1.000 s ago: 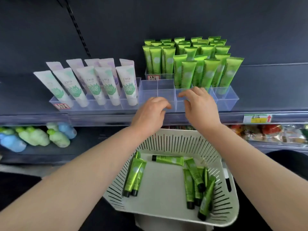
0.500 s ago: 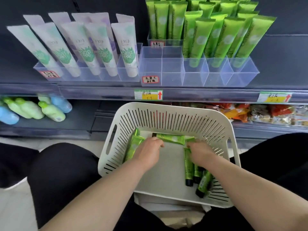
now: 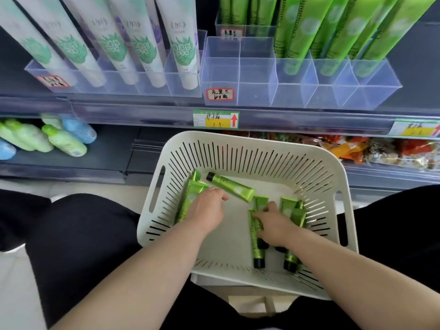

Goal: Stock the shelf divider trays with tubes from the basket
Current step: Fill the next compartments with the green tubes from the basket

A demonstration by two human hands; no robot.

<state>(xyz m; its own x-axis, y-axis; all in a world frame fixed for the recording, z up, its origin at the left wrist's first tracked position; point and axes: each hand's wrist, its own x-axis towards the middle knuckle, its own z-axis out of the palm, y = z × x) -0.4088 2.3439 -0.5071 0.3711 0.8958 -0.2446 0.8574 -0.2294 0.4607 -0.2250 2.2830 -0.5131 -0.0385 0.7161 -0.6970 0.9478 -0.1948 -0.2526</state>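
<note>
Grip: right hand [image 3: 276, 225] has its fingers curled over a loose tube [image 3: 256, 236] in the cluster by the basket's [image 3: 238, 139] right wall, apparently pinching it. The left hand [image 3: 207, 208] is curled over the pair by the left wall; hold cannot be told. Several tubes remain in the basket. Divider tray [image 3: 238, 75]: standing green tubes [image 3: 333, 32] toward its right and back, left compartments and front row vacant. Judged partway, several loads left.

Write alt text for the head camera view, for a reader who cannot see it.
A left hand and right hand reach into a white slotted basket, among loose green tubes. Above, a clear divider tray on the shelf holds standing tubes at right; its front and left compartments are empty.
</note>
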